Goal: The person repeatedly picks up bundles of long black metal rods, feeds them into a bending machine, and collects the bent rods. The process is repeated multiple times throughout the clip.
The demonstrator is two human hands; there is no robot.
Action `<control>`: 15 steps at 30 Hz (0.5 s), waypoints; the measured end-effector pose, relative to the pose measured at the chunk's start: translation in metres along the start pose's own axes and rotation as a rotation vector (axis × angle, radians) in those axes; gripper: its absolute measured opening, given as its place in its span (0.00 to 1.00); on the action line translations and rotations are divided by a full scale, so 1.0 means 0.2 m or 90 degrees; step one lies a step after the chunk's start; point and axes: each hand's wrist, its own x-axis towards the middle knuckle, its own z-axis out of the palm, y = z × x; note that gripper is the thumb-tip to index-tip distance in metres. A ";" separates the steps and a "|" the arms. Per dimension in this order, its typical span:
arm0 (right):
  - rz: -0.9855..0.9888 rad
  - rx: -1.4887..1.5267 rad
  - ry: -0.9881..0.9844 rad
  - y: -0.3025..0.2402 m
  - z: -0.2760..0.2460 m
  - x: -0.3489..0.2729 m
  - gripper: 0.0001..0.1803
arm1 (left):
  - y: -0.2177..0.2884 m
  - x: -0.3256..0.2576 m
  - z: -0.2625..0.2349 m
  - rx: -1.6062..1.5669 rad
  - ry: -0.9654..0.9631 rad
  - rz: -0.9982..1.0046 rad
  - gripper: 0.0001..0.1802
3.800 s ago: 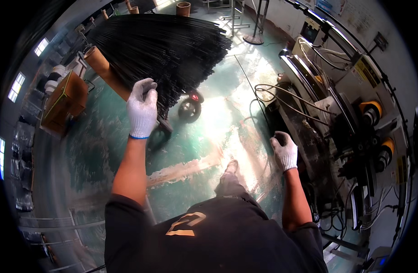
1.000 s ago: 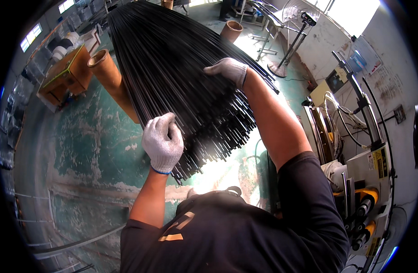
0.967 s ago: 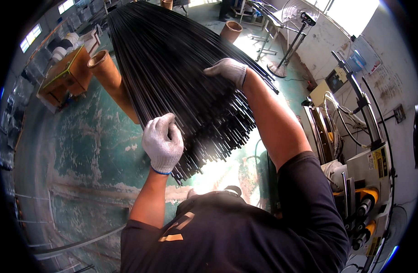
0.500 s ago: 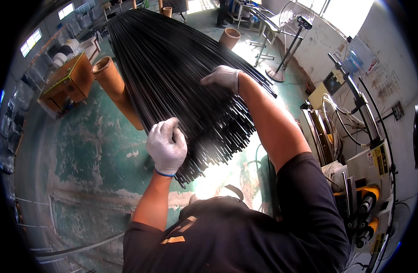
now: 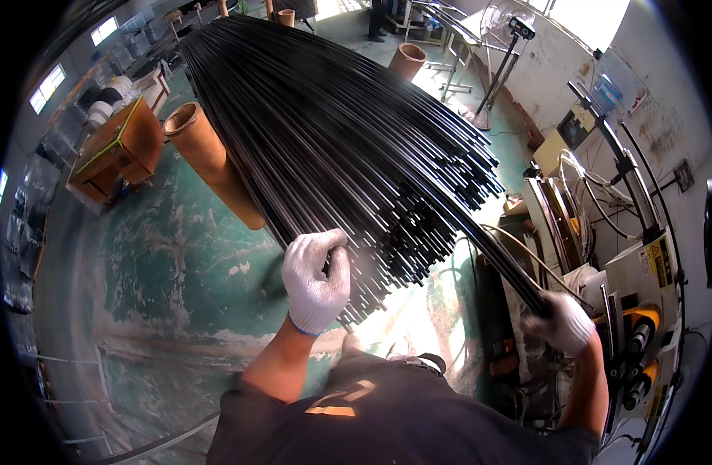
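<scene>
A large heap of long thin black rods (image 5: 317, 116) stretches away from me, its near ends uneven. At the right, my right hand (image 5: 569, 324), in a white glove and slightly blurred, is closed around the near end of several black rods (image 5: 491, 246) drawn out past the others and slanting toward me. Beside the heap's near left corner is my left hand (image 5: 316, 280), also gloved in white. Its fingers curl in toward the thumb, next to the rod ends; what they hold, if anything, I cannot make out.
Brown cardboard tubes (image 5: 213, 167) stand upright along the heap's left side and another tube (image 5: 408, 60) on its right. A machine with cables and orange-black parts (image 5: 641, 329) is close at my right. A wooden cabinet (image 5: 120, 147) stands at the left on the worn green floor (image 5: 185, 271).
My right hand has moved from atop the heap to the lower right, pulling several rods out with it. My left hand has shifted slightly right in view, still curled.
</scene>
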 end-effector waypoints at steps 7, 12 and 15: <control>0.296 -0.130 0.315 0.61 0.27 -0.82 0.17 | 0.27 -0.25 0.06 -0.302 -0.252 -0.115 0.10; 0.157 -0.277 0.627 0.95 0.48 -1.14 0.17 | 0.48 -0.41 0.41 -0.714 -0.514 -0.585 0.15; 0.142 -0.360 0.689 1.14 0.48 -1.40 0.15 | 0.58 -0.37 0.61 -0.929 -0.380 -0.698 0.20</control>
